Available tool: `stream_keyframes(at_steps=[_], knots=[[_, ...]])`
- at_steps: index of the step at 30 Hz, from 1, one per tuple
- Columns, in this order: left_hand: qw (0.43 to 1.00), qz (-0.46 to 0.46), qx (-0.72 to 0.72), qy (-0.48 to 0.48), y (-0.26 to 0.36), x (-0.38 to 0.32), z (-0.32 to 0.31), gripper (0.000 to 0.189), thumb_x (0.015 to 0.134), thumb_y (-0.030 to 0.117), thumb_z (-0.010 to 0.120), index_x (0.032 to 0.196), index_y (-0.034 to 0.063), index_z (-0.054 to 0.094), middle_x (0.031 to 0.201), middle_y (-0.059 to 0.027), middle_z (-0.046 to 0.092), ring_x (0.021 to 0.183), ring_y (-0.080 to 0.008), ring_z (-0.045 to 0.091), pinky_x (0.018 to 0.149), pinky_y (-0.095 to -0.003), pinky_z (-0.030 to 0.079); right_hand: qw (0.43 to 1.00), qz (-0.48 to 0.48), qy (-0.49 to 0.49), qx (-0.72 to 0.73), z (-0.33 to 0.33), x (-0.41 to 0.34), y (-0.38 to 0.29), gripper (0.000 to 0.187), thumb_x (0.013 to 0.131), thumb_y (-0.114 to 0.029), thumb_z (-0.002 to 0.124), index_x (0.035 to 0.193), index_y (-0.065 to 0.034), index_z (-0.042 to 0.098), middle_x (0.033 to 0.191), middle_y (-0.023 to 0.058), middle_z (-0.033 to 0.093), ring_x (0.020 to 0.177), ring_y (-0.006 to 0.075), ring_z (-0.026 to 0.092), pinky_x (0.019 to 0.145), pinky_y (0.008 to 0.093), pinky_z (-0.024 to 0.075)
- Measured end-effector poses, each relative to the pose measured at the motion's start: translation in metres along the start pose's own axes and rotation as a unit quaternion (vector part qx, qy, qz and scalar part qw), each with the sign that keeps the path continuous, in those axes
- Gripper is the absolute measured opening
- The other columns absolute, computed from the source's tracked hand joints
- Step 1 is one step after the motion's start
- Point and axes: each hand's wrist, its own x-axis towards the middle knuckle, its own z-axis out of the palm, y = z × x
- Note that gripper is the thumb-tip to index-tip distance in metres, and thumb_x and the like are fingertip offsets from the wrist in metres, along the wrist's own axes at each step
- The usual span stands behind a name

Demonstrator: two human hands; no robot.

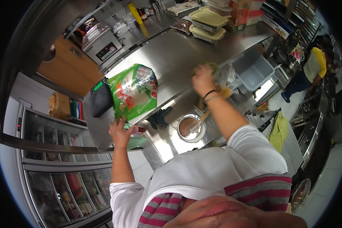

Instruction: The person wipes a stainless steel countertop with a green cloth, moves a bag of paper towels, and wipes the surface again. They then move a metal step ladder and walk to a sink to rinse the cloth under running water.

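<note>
My left hand (pixel 121 131) is at the near left edge of the steel worktop, touching the lower corner of a green plastic food bag (pixel 135 91); a small red-and-white item lies by the thumb, its kind unclear. The bag lies flat beside a black device (pixel 101 98) with a green strip. My right hand (pixel 203 79) is over the front edge of the worktop, fingers bent around or against something green, blurred and partly hidden. Nearer me, below the right hand, a round container (pixel 191 128) holds brown contents and a clear utensil.
A grey plastic tub (pixel 253 69) stands at the right, beside crumpled clear plastic. Lidded containers (pixel 208 24) are stacked at the back. Dark gloves (pixel 159 117) lie on the lower surface. A green cloth (pixel 278 131) hangs at right. A person (pixel 310 68) stands farther off.
</note>
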Motion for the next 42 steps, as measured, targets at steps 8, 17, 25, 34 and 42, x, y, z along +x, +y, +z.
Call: stream_keyframes(at_steps=[8, 17, 25, 34, 42], knots=[[1.0, -0.003, 0.015, 0.0, -0.002, -0.005, -0.002, 0.056, 0.053, 0.04, 0.071, 0.102, 0.0164, 0.059, 0.111, -0.0063, 0.052, 0.096, -0.0289, 0.046, 0.081, -0.041, 0.036, 0.984, -0.167, 0.057, 0.029, -0.005, -0.012, -0.016, 0.03, 0.068, -0.015, 0.049, 0.093, -0.0004, 0.057, 0.103, 0.013, 0.052, 0.106, 0.032, 0.039, 0.093, 0.0492, 0.0257], [1.0, -0.003, 0.02, 0.002, -0.006, -0.006, 0.003, 0.056, 0.054, 0.043, 0.071, 0.102, 0.0164, 0.06, 0.111, -0.0059, 0.052, 0.098, -0.0298, 0.045, 0.082, -0.0415, 0.036, 0.995, 0.036, 0.082, -0.037, -0.008, 0.063, 0.134, 0.03, 0.077, -0.018, 0.039, 0.093, -0.0004, 0.057, 0.109, 0.0168, 0.05, 0.111, 0.0254, 0.039, 0.099, 0.0437, 0.0189], [1.0, -0.001, 0.021, 0.004, 0.001, 0.001, 0.002, 0.057, 0.054, 0.045, 0.07, 0.103, 0.0192, 0.059, 0.112, -0.0058, 0.051, 0.099, -0.0278, 0.046, 0.08, -0.0411, 0.038, 0.968, -0.129, -0.03, 0.213, -0.007, -0.04, -0.003, 0.03, 0.066, -0.005, 0.05, 0.095, -0.0037, 0.059, 0.111, 0.0164, 0.049, 0.108, 0.0328, 0.039, 0.095, 0.0392, 0.0302], [0.999, 0.012, 0.022, 0.041, -0.006, -0.014, 0.004, 0.063, 0.058, 0.035, 0.072, 0.114, 0.0162, 0.049, 0.111, -0.0161, 0.045, 0.101, -0.0337, 0.044, 0.083, -0.043, 0.037, 0.917, -0.101, -0.13, 0.364, -0.247, -0.111, 0.028, 0.034, 0.069, -0.007, 0.044, 0.1, -0.0029, 0.056, 0.109, 0.0111, 0.051, 0.101, 0.0249, 0.047, 0.09, 0.0319, 0.0357], [0.956, 0.036, -0.182, 0.226, 0.108, -0.016, -0.047, 0.052, 0.066, 0.017, 0.068, 0.11, 0.0013, 0.044, 0.108, -0.018, 0.043, 0.102, -0.033, 0.04, 0.087, -0.0401, 0.033, 0.978, 0.19, 0.074, 0.038, -0.416, -0.238, 0.119, 0.038, 0.073, -0.009, 0.045, 0.11, -0.003, 0.05, 0.12, 0.0179, 0.042, 0.112, 0.0311, 0.039, 0.093, 0.0329, 0.0317]])
